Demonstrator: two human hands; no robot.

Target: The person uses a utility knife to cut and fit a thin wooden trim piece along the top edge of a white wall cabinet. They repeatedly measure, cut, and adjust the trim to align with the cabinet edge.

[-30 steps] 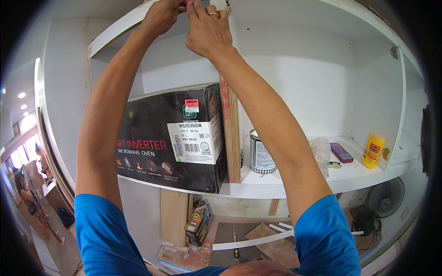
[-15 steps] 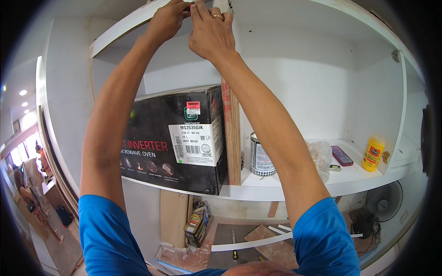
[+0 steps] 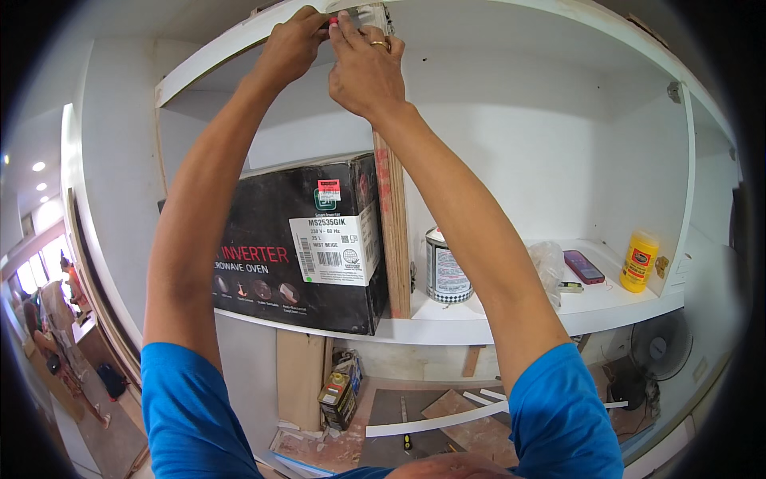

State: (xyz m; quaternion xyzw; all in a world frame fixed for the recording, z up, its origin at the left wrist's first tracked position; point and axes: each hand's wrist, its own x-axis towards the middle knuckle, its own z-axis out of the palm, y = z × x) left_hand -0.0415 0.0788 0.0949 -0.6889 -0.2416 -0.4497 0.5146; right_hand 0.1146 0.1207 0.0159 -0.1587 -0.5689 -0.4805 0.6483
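Observation:
Both my arms reach up to the top edge of the white cabinet (image 3: 511, 17), where it meets a wooden upright (image 3: 395, 223). My left hand (image 3: 294, 46) is closed around a small dark tool with a red end (image 3: 333, 21), mostly covered by the fingers. Close beside it, my right hand (image 3: 365, 76), with a ring on one finger, presses its fingers against the same tool and the top of the upright. A greyish flat piece shows just above the fingertips; I cannot tell what it is.
On the shelf stand a black microwave oven box (image 3: 295, 239), a paint can (image 3: 447, 271), a clear plastic bag (image 3: 546, 271), a phone (image 3: 584, 267) and a yellow bottle (image 3: 640, 262). Below are a rectangular tin (image 3: 338, 401), white strips (image 3: 439, 423), a screwdriver (image 3: 407, 441) and a fan (image 3: 661, 347).
My view has shifted slightly, so the cabinet's top edge sits a little lower in the picture. Both hands stay together at the same spot on the upright.

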